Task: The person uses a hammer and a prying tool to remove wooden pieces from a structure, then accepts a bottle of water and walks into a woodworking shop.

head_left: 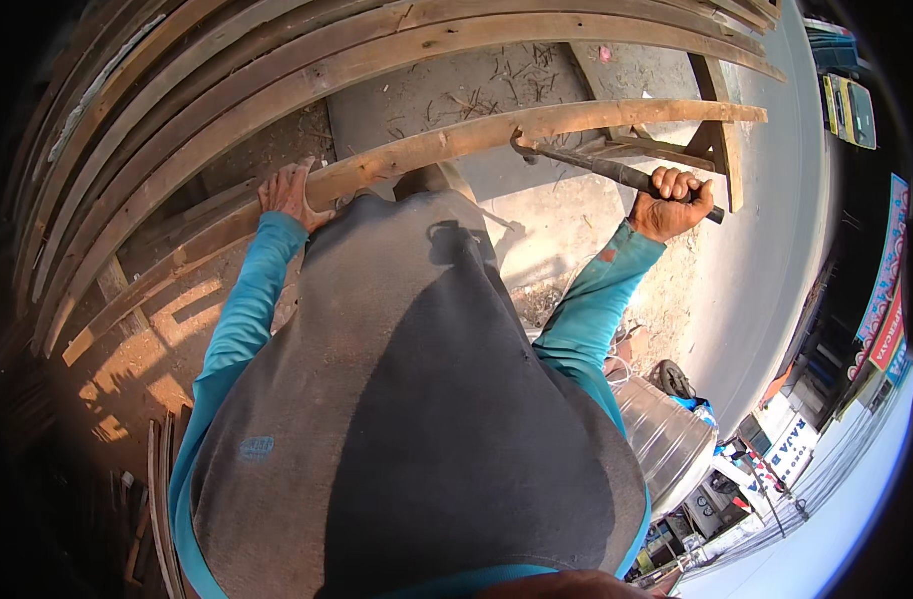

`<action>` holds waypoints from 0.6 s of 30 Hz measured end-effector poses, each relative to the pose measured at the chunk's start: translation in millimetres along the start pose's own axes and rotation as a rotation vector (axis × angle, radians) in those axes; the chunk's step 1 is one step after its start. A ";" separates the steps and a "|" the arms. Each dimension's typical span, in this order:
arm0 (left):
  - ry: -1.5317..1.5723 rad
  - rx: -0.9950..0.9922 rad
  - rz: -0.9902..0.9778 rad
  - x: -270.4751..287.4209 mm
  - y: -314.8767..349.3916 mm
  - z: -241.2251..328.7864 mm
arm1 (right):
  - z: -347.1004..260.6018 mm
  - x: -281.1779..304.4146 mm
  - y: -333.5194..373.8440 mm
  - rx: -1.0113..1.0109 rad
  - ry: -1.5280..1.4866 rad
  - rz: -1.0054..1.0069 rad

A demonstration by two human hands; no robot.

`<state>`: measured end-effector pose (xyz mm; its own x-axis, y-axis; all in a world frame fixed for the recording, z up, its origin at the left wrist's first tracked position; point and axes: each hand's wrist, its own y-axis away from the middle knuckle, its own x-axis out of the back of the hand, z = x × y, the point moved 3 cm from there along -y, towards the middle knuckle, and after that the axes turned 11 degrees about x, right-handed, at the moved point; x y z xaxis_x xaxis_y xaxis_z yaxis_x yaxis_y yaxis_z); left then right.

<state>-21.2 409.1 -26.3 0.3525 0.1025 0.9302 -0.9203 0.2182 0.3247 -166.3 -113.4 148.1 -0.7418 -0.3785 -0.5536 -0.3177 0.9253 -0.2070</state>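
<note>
A long wooden plank crosses in front of me on wooden supports, looking curved in the wide view. My left hand grips the plank left of its middle, fingers over its far side and thumb toward me. In my closed right hand is a crowbar with a dark handle, held out to the right. The bar's hooked tip meets the plank's near edge, right of its middle; whether a nail sits in the hook is too small to tell.
Several more planks lie side by side beyond this one. A wooden trestle leg stands at the right. Bent nails are strewn on the ground. To the right run a road and a parked yellow vehicle; a translucent container sits behind my right arm.
</note>
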 end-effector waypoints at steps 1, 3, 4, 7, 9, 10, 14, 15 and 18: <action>0.022 -0.022 -0.090 -3.1 -1.7 6.4 | -9.2 -3.8 7.5 0.012 -0.002 -0.070; 0.022 -0.009 -0.171 0.7 -14.5 2.9 | -15.7 -25.5 16.3 0.028 0.032 -0.096; 0.103 0.035 -0.351 -3.3 -25.6 -3.7 | -17.9 -50.1 24.4 0.092 0.108 -0.189; 0.110 0.098 -0.610 6.9 -40.0 -6.7 | -8.7 -106.0 45.2 0.218 0.289 -0.385; 0.053 0.124 -0.676 9.3 -37.2 -1.2 | -10.3 -135.3 59.5 0.246 0.356 -0.451; -0.008 0.088 -0.474 11.6 -32.2 -0.4 | -11.6 -150.3 65.1 0.232 0.341 -0.528; -0.085 0.045 -0.167 7.3 2.0 -4.0 | -2.5 -198.8 103.1 0.100 0.263 -0.736; -0.070 0.057 -0.176 10.5 3.9 0.7 | 1.7 -210.5 116.6 0.039 0.215 -0.775; -0.038 0.073 -0.168 11.4 6.5 2.2 | 29.8 -239.4 166.9 -0.054 0.277 -1.004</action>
<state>-23.5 409.6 -13.1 0.4970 0.0337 0.8671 -0.8594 0.1576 0.4865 -24.2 132.4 222.1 -0.2290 -0.9716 0.0590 -0.8845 0.1823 -0.4295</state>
